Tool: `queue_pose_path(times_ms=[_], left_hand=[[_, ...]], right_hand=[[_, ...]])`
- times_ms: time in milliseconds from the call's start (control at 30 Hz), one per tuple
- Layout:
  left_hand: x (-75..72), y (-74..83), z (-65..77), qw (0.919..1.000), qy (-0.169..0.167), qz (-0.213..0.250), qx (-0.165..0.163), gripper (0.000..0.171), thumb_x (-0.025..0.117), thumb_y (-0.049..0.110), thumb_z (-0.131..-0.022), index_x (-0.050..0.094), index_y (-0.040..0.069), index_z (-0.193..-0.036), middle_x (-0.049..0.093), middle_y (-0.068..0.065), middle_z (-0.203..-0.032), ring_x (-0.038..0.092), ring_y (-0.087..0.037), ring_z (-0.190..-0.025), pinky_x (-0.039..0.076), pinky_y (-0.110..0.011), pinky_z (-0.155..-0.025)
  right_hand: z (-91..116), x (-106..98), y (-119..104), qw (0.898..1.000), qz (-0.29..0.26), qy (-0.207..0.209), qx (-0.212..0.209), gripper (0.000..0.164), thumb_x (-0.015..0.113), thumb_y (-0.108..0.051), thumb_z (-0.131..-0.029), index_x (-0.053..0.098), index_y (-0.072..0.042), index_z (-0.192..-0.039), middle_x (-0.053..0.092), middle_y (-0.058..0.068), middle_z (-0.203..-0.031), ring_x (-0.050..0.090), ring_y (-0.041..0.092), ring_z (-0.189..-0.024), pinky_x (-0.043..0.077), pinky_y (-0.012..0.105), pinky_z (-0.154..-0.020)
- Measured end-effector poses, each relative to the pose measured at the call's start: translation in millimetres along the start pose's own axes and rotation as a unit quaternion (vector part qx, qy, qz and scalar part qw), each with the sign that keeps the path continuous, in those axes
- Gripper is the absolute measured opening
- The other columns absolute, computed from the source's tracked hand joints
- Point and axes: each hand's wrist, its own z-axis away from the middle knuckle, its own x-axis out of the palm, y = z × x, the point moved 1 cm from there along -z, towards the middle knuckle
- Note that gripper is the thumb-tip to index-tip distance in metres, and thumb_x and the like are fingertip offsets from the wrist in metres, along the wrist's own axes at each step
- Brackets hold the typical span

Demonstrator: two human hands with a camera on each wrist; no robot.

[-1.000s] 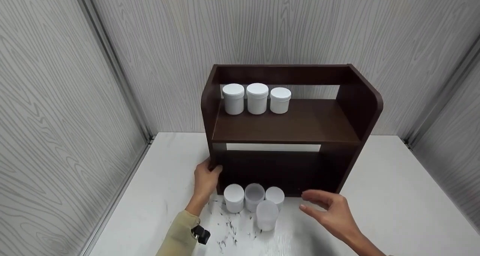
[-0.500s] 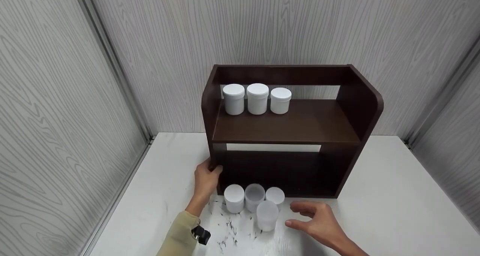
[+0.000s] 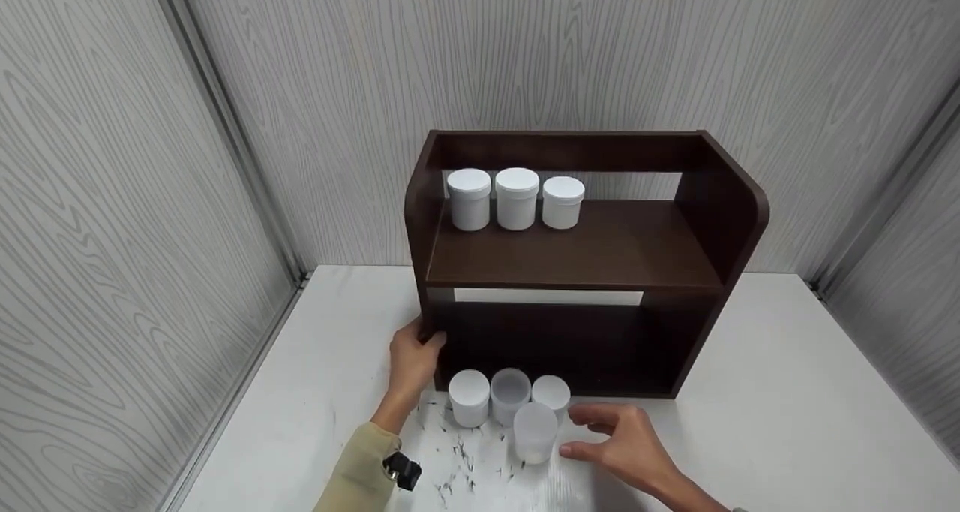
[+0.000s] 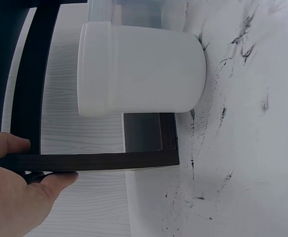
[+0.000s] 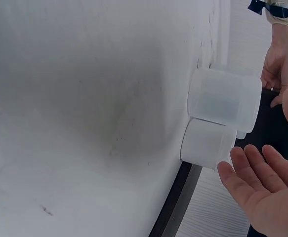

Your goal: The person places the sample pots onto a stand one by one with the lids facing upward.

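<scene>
Translucent plastic: the front cup (image 3: 535,441) stands upright on the white table (image 3: 750,422), just before a white jar (image 3: 551,390). The right hand (image 3: 628,446), thumb and fingers spread apart, is beside it (contact is hard to tell). A light pinch seems best, clear of that jar, while the left hand (image 3: 412,358) pinches the brown shelf (image 3: 570,253) by its side edge.
</scene>
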Motion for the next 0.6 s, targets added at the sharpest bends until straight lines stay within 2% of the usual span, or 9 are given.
queue_pose_path(times_ms=[233, 467, 600], left_hand=[[-0.3, -0.6, -0.4, 1.0000, 0.003, -0.003, -0.008, 0.051, 0.061, 0.007, -0.100, 0.053, -0.012, -0.146, 0.063, -0.028, -0.138, 0.060, -0.041, -0.130, 0.047, -0.052, -0.110], [0.0, -0.1, -0.6, 1.0000, 0.003, 0.000, -0.009, 0.051, 0.061, 0.006, -0.099, 0.053, -0.012, -0.146, 0.062, -0.029, -0.139, 0.060, -0.040, -0.130, 0.047, -0.051, -0.110], [0.7, 1.2, 0.0, 0.9999, -0.003, 0.009, -0.008, 0.052, 0.060, 0.006, -0.101, 0.050, -0.013, -0.148, 0.061, -0.029, -0.140, 0.059, -0.039, -0.131, 0.047, -0.050, -0.110]], right_hand=[[-6, 9, -1, 1.000, -0.018, 0.000, -0.009, 0.055, 0.098, -0.021, -0.074, 0.076, 0.002, -0.119, 0.077, 0.015, -0.113, 0.072, 0.034, -0.106, 0.058, 0.047, -0.094], [-11, 14, 0, 1.000, -0.015, -0.001, -0.025, 0.058, 0.099, -0.024, -0.073, 0.076, 0.000, -0.120, 0.077, 0.011, -0.112, 0.072, 0.038, -0.106, 0.059, 0.048, -0.092], [-13, 16, 0, 1.000, -0.007, -0.001, -0.031, 0.059, 0.099, -0.027, -0.072, 0.076, -0.001, -0.120, 0.078, 0.008, -0.112, 0.073, 0.035, -0.105, 0.059, 0.051, -0.091]])
